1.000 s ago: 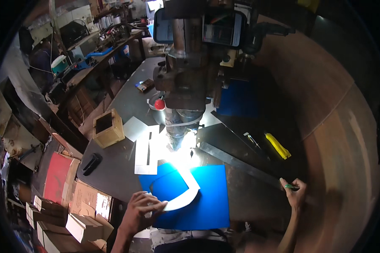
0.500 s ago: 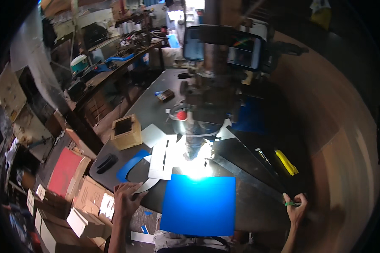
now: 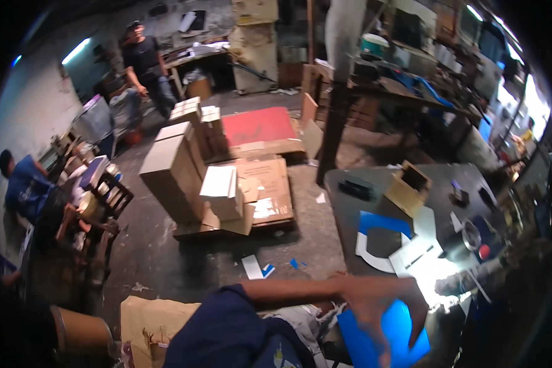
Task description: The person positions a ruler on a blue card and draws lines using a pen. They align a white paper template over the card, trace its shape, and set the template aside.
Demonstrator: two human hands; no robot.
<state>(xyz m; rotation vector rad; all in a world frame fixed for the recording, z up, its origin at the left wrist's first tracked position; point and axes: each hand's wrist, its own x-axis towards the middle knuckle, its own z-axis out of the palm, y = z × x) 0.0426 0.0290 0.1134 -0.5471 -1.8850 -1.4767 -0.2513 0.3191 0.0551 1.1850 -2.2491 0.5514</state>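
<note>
My left hand [image 3: 383, 303] reaches across the near edge of the table, over a bright blue sheet [image 3: 401, 330]. Its fingers and thumb are apart and bent downward, with part of the sheet showing between them; whether the fingertips touch it I cannot tell. Beyond the hand lie a curved white strip [image 3: 375, 262], a curved blue piece [image 3: 383, 222] and white cards [image 3: 416, 253] under glaring light. My right hand is out of view.
A wooden box [image 3: 405, 197], a black object [image 3: 356, 189] and a red knob [image 3: 484, 252] on a machine are farther along the table [image 3: 343, 227]. Cardboard boxes [image 3: 173, 172] stand on the floor leftward. One person [image 3: 147, 64] stands at the back; another [image 3: 29, 184] sits far left.
The view has swung left, bringing the boxes and two people in. My left hand has left the white strip and moved over the blue sheet. My right hand has gone out of view.
</note>
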